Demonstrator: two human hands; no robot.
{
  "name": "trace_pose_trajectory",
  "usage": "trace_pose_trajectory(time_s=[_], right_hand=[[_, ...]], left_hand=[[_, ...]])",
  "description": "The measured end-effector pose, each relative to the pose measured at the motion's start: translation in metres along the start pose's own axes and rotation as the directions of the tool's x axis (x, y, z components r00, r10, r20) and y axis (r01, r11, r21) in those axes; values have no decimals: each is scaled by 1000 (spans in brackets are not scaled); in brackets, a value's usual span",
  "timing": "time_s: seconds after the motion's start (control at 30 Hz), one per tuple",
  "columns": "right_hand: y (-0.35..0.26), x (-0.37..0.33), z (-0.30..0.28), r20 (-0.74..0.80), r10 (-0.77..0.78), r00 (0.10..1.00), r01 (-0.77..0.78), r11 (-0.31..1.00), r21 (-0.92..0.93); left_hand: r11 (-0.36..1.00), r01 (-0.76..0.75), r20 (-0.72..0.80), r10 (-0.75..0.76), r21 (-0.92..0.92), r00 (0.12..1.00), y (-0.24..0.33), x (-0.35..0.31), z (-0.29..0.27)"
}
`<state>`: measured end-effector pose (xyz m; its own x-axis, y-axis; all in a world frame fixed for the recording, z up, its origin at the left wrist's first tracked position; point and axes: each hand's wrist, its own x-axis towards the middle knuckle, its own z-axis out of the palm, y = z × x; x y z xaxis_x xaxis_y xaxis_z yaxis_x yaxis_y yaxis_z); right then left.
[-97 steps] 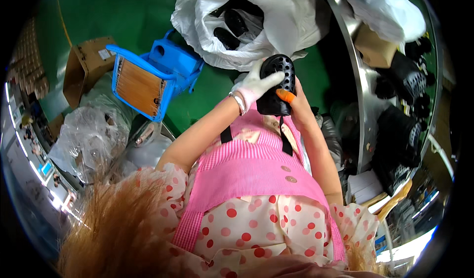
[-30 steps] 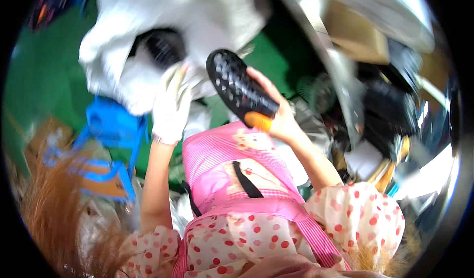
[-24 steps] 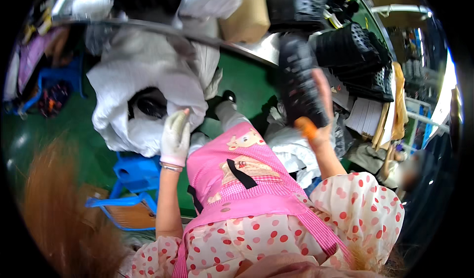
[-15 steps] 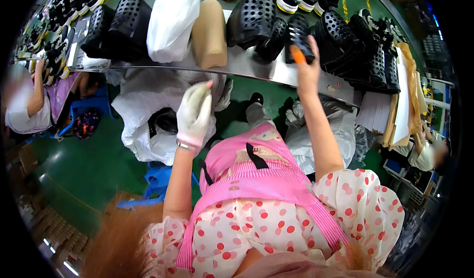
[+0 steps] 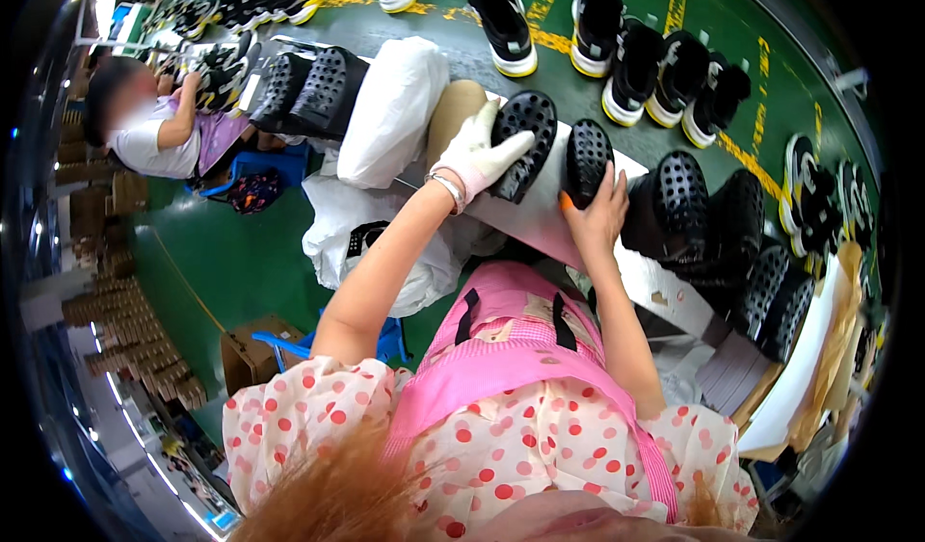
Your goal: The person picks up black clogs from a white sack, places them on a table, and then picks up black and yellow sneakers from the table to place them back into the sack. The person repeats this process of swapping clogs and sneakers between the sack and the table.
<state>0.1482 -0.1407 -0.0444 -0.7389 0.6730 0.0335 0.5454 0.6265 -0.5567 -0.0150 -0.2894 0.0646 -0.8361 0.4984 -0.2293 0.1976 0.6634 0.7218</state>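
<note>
My left hand (image 5: 479,154), in a white glove, is closed around a black perforated shoe insert (image 5: 528,135) standing above the metal bench. The thumb lies across its dotted face. My right hand (image 5: 599,212), bare but for an orange cover on one digit, grips the lower end of a second, smaller-looking insert (image 5: 588,157). The two inserts stand side by side, a little apart, with their holes showing. Just left of my glove is a tan rounded form (image 5: 451,118), partly hidden by it.
Stacked black perforated inserts (image 5: 677,205) crowd the bench to the right. A white plastic-wrapped bundle (image 5: 393,113) and more inserts (image 5: 328,94) stand left. Black sneakers (image 5: 501,26) line the far side. A white bag (image 5: 332,238) hangs below the bench. A co-worker (image 5: 169,123) sits at far left.
My left hand has moved from empty air before the bench onto an insert. My right hand still holds an insert, now beside the left one. The view has turned.
</note>
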Motion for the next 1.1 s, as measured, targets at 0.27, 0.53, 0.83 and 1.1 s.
trace_pose_trajectory(time_s=[0.27, 0.53, 0.83, 1.1], right_hand=[[-92, 45, -97, 3, -306, 952, 290, 906, 310], [-187, 200, -30, 278, -519, 808, 531, 847, 36], [-132, 282, 82, 586, -502, 637, 602, 798, 29], [-98, 307, 38, 464, -391, 795, 501, 854, -139]], left_hand=[[903, -260, -104, 312, 342, 944, -6, 120, -152], [723, 40, -108, 48, 689, 993, -119, 318, -216], [612, 80, -31, -91, 787, 995, -210, 411, -200], [815, -233, 344, 44, 531, 938, -90, 379, -111]])
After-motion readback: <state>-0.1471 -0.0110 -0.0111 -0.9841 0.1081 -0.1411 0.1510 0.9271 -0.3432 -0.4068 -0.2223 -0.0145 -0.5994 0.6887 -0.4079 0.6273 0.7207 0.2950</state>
